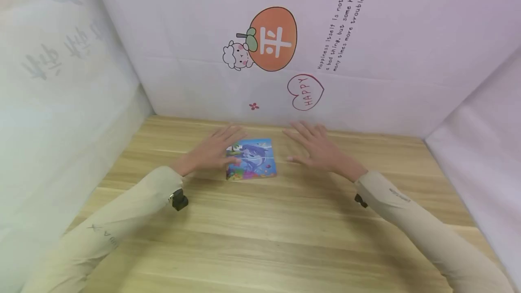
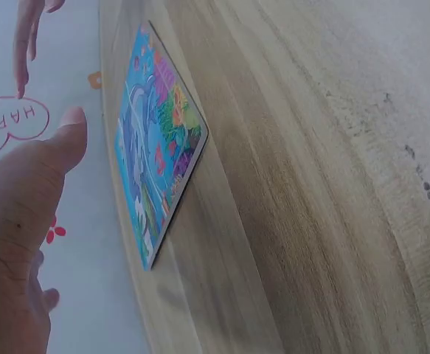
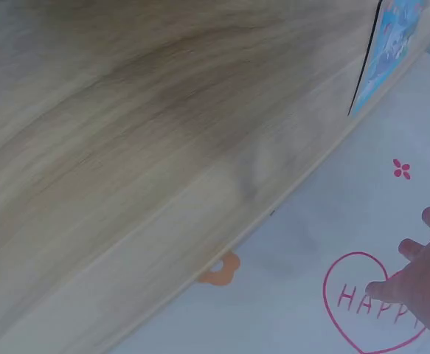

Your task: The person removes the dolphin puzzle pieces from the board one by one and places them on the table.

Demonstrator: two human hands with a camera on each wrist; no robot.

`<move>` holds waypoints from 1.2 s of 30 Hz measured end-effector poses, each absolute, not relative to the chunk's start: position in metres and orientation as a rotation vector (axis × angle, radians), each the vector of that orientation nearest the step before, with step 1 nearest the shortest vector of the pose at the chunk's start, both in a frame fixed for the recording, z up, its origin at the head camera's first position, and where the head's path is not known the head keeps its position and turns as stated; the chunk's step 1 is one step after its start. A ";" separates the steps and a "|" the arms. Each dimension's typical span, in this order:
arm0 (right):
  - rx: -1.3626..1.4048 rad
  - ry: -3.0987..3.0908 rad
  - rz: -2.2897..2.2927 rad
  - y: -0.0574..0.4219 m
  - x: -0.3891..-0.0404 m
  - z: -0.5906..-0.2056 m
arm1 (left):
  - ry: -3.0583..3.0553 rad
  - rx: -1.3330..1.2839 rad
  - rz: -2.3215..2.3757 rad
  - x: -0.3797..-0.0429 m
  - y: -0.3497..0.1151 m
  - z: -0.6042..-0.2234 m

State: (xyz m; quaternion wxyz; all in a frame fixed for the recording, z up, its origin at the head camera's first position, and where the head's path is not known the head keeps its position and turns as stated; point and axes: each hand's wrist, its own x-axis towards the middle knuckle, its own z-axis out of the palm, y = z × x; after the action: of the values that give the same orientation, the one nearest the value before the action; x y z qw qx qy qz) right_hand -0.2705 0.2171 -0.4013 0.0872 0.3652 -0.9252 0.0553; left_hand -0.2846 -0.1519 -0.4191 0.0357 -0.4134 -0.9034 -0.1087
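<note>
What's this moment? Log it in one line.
left hand: above table, empty | right hand: above table, empty | dolphin board: flat on table, nearer left hand

Curtained booth around a wood-grained counter (image 1: 260,238); the kind of building cannot be told. Behind the counter, a white backdrop (image 1: 183,35) bears an orange cartoon fruit (image 1: 281,17), a "HAPPY" heart (image 1: 305,92) and English lettering (image 1: 346,24); to the counter's left and right hang a left sheet (image 1: 53,125), with grey characters, and a right sheet (image 1: 488,116).
</note>
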 end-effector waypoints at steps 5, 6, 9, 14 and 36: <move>1.110 -2.789 0.233 0.208 -0.284 -0.407 | -2.859 -1.230 -0.405 -0.287 -0.158 -0.421; 1.118 -2.794 0.255 0.206 -0.286 -0.409 | -2.877 -1.220 -0.429 -0.288 -0.158 -0.422; 1.126 -2.809 0.301 0.202 -0.294 -0.415 | -2.956 -1.138 -0.569 -0.290 -0.160 -0.425; 1.114 -2.836 0.352 0.190 -0.300 -0.417 | -3.073 -0.846 -0.994 -0.296 -0.164 -0.426; 1.198 -2.941 0.449 0.104 -0.306 -0.428 | -3.259 -0.713 -0.951 -0.318 -0.155 -0.443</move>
State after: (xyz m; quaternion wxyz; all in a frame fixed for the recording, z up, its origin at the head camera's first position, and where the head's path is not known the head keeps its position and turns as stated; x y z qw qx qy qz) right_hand -0.3059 0.1037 -0.4276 -0.0327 0.3732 -0.9166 0.1399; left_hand -0.3180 -0.1553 -0.4428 -0.1629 -0.2029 -0.9269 -0.2704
